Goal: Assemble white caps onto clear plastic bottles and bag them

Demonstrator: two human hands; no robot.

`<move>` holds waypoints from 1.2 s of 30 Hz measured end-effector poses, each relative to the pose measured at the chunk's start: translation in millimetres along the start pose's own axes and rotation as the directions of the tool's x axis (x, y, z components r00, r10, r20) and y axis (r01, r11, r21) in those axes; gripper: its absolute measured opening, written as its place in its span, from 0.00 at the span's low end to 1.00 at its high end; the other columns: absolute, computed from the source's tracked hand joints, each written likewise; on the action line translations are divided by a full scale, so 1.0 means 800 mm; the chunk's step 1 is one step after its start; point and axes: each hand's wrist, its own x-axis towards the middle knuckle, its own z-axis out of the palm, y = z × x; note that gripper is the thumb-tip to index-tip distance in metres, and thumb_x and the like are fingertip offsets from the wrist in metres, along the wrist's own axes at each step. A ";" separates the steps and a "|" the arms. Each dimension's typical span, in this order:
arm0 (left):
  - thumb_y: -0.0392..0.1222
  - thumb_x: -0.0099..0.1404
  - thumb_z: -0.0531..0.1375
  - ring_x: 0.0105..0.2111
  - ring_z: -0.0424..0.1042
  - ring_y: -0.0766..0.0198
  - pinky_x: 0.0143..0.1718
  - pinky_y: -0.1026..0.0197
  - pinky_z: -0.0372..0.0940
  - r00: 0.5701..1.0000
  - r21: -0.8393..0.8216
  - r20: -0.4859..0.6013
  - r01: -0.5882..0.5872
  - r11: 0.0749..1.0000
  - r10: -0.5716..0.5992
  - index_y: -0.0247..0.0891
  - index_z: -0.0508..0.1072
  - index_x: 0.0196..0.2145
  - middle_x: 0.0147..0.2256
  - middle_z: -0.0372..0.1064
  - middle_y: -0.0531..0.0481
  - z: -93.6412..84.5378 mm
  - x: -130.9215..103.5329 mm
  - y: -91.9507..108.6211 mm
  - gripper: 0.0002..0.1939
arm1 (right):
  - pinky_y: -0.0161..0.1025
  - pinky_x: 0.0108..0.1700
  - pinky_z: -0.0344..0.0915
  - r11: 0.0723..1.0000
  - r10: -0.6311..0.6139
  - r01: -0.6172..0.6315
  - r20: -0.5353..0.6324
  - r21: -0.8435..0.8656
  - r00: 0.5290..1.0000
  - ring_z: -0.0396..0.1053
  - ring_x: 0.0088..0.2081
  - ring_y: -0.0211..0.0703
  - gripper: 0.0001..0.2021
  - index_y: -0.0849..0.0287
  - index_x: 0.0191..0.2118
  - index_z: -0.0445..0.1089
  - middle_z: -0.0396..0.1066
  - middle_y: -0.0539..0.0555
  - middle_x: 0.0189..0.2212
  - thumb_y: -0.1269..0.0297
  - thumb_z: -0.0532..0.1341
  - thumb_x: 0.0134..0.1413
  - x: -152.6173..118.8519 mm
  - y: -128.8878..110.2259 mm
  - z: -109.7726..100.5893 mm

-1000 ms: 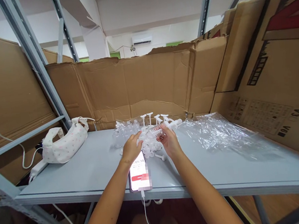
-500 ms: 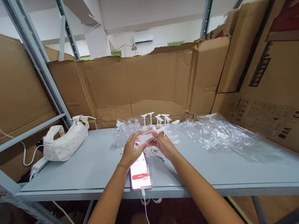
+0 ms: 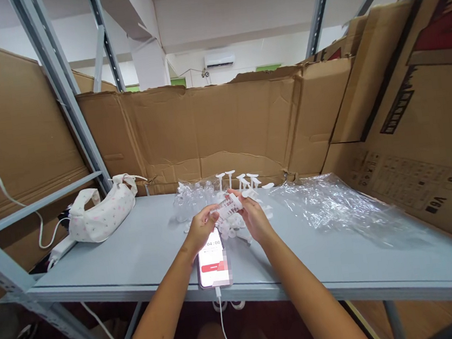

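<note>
A small clear bottle (image 3: 226, 209) with reddish print lies tilted between both hands, above the grey shelf. My left hand (image 3: 202, 227) is closed round its lower end. At the other end, the fingers of my right hand (image 3: 252, 213) grip its white cap (image 3: 236, 201). Just behind stand several white pump heads (image 3: 242, 179) with long nozzles. Loose white plastic parts (image 3: 232, 225) lie under the bottle, partly hidden by the hands. Several clear bottles (image 3: 191, 199) in thin plastic are grouped to the left.
A lit phone (image 3: 212, 261) with a charging cable lies near the front edge of the grey shelf (image 3: 150, 259). Crumpled clear plastic (image 3: 336, 203) spreads at right. A white patterned bag (image 3: 102, 213) sits at left. Cardboard (image 3: 220, 121) walls the back and sides.
The bottle has turned so its white cap shows at the upper right. My right hand has moved slightly right and up onto the cap, while the left keeps hold of the bottle.
</note>
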 end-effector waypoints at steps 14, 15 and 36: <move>0.62 0.55 0.60 0.20 0.63 0.70 0.24 0.65 0.57 0.991 -0.149 0.048 0.128 0.980 -0.122 0.31 0.67 0.51 0.23 0.68 0.50 0.001 -0.003 0.017 0.36 | 0.45 0.49 0.62 0.998 -0.054 0.053 0.052 0.019 0.997 0.67 0.48 0.49 0.20 0.51 0.48 0.72 0.73 0.53 0.45 0.50 0.61 0.51 -0.001 -0.001 0.001; 0.61 0.54 0.61 0.21 0.65 0.69 0.25 0.65 0.59 0.993 -0.138 0.031 0.117 0.984 -0.114 0.32 0.67 0.51 0.24 0.69 0.50 0.002 -0.002 0.016 0.35 | 0.45 0.49 0.62 0.998 -0.059 0.058 0.051 0.014 0.997 0.67 0.49 0.49 0.20 0.51 0.48 0.72 0.72 0.53 0.46 0.50 0.61 0.51 -0.002 -0.001 0.001; 0.52 0.57 0.62 0.30 0.67 0.68 0.36 0.63 0.64 0.985 -0.233 -0.164 -0.098 0.967 0.060 0.39 0.66 0.48 0.35 0.68 0.50 0.003 -0.008 0.019 0.24 | 0.49 0.50 0.65 0.997 -0.052 0.038 0.191 0.072 0.980 0.67 0.49 0.49 0.22 0.49 0.50 0.69 0.68 0.54 0.52 0.52 0.64 0.48 -0.011 -0.016 0.007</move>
